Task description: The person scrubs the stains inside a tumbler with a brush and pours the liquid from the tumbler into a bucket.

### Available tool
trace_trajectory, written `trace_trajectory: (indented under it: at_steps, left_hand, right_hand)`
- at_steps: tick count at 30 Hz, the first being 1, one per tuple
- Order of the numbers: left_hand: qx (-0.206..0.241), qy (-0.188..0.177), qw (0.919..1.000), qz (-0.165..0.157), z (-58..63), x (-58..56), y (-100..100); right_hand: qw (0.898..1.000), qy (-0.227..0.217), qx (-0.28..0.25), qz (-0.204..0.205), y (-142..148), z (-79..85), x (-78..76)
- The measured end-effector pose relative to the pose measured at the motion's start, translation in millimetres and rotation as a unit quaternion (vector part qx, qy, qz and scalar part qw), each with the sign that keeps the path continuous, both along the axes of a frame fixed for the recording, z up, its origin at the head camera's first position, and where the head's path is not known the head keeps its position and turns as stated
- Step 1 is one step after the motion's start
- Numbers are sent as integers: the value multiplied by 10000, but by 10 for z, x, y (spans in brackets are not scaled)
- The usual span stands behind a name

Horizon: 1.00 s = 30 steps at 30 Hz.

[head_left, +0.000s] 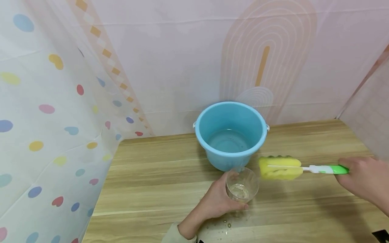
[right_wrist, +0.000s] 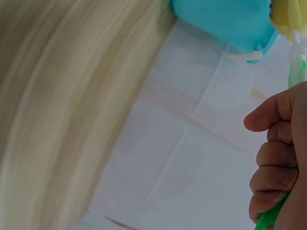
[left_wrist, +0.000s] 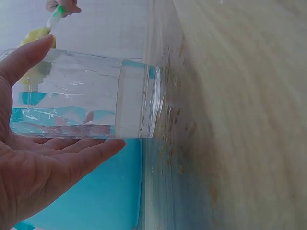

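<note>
A clear drinking glass (head_left: 242,189) is held by my left hand (head_left: 217,199), thumb on one side and fingers on the other. In the left wrist view the base of the glass (left_wrist: 134,100) is at or just above the wet tabletop; I cannot tell whether they touch. My right hand (head_left: 363,177) grips the green end of a bottle brush (head_left: 325,169) with a white and green handle. Its yellow sponge head (head_left: 281,167) points left, in the air to the right of the glass. In the right wrist view the fingers (right_wrist: 276,177) wrap the handle.
Behind the glass stands a light blue bucket (head_left: 202,138) with some water in it and white handle mounts at its sides. Water drops (head_left: 228,224) lie on the wooden table (head_left: 146,189) near the glass. Patterned sheets (head_left: 170,67) hang behind and at the left.
</note>
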<state>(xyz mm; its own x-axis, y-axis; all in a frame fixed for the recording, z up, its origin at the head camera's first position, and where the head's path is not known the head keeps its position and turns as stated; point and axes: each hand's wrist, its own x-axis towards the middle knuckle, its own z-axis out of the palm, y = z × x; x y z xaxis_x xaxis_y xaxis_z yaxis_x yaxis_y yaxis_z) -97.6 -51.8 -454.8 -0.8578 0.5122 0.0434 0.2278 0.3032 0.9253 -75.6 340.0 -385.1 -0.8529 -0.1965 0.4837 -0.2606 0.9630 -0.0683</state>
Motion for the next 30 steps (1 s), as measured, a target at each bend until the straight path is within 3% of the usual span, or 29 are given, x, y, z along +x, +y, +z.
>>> trace_trajectory:
  at_steps: [5, 15, 22, 28, 30]
  left_hand:
    - [-68, -36, 10000, 43, 9, 5, 2]
    - [-123, -90, 9999, 65, 12, 3, 6]
    - [-135, -95, 9998, 88, 15, 10, 5]
    - [-111, -57, 9999, 62, 1, 6, 7]
    - [-83, -51, 9999, 31, -6, 1, 10]
  right_hand:
    - [9993, 236, -292, 66, 120, -138, 6]
    - [9986, -77, -512, -131, 249, -332, 44]
    - [9935, -594, -803, -543, 283, -409, 56]
    - [9797, -1326, -1202, -908, 310, -472, 26]
    - [9783, -1375, -1252, -913, 325, -496, 5]
